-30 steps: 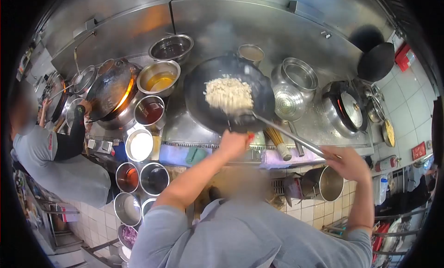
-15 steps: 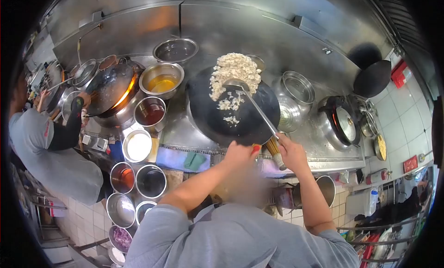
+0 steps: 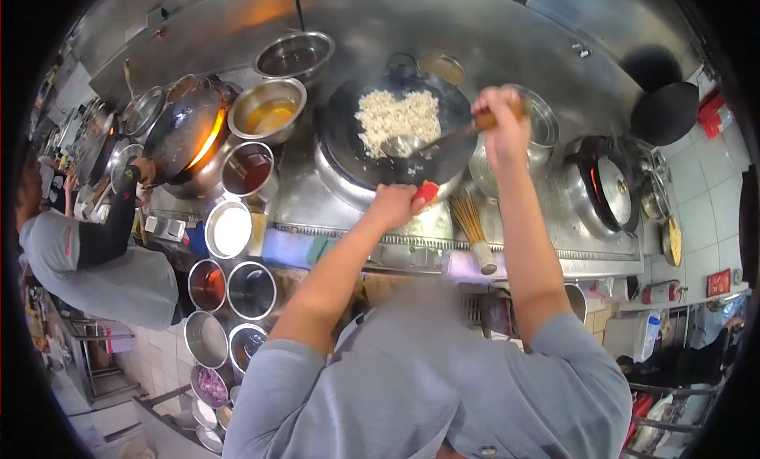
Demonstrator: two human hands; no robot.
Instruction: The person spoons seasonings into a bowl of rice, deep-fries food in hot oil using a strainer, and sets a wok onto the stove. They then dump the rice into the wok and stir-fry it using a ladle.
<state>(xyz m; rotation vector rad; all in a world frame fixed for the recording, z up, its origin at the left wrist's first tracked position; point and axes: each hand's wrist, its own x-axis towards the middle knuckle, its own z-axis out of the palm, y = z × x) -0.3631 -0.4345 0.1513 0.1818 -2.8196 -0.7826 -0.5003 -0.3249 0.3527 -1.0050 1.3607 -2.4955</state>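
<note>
Fried rice (image 3: 404, 117), pale and loose, lies in a heap in a large black wok (image 3: 348, 154) on the stove. At the wok's near rim, my left hand (image 3: 394, 207) is closed, with a red cloth (image 3: 427, 192) showing at its fingers. The part of the wok under that hand is hidden. My right hand (image 3: 504, 127) is raised over the wok's right side, closed around the wooden handle of a ladle (image 3: 405, 146). The ladle's bowl rests against the near edge of the rice.
A bamboo brush (image 3: 473, 229) lies right of my left hand. Bowls of yellow oil (image 3: 273, 115) and dark red sauce (image 3: 247, 170) stand left. A co-worker (image 3: 103, 245) works by another wok (image 3: 186, 134) over flame. A lidded pot (image 3: 602, 194) sits at right.
The rice has dropped from a tossed spread at the far rim into a heap in the wok. The wok has tipped back, and my right hand has moved up and forward with the ladle.
</note>
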